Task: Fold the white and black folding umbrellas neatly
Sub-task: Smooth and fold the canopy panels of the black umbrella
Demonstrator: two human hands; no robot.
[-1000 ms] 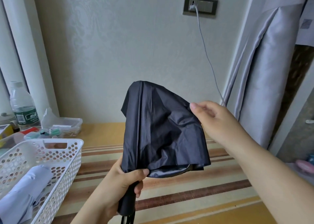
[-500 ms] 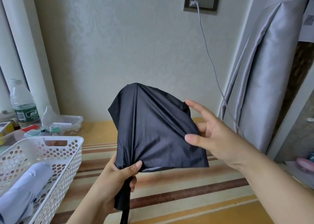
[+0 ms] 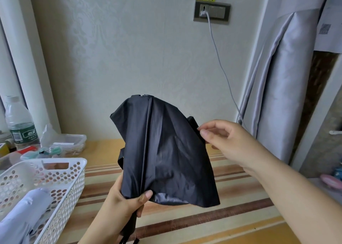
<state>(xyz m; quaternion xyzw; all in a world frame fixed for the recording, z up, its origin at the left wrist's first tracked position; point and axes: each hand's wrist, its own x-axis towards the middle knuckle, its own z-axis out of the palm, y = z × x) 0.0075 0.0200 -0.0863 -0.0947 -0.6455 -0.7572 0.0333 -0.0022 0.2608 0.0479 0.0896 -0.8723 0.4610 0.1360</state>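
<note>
The black umbrella [image 3: 164, 151] stands upright in front of me, collapsed, its fabric hanging loose around the shaft. My left hand [image 3: 123, 205] grips it at the bottom, thumb pressing the gathered fabric above the handle. My right hand [image 3: 227, 142] pinches the black closing strap at the canopy's right edge between thumb and forefinger. The white umbrella [image 3: 24, 216] lies folded in the white perforated basket [image 3: 74, 171] at the lower left.
A striped cloth [image 3: 231, 203] covers the wooden table below my hands. At the back left stand a water bottle [image 3: 19, 123], a clear plastic box [image 3: 74, 142] and small items. A cable [image 3: 220, 62] hangs from the wall socket. Grey curtains [image 3: 281, 86] hang on the right.
My right hand left the flat of the canopy and now pinches the strap at its right edge. The fabric has shifted and turned slightly. My left hand keeps its grip.
</note>
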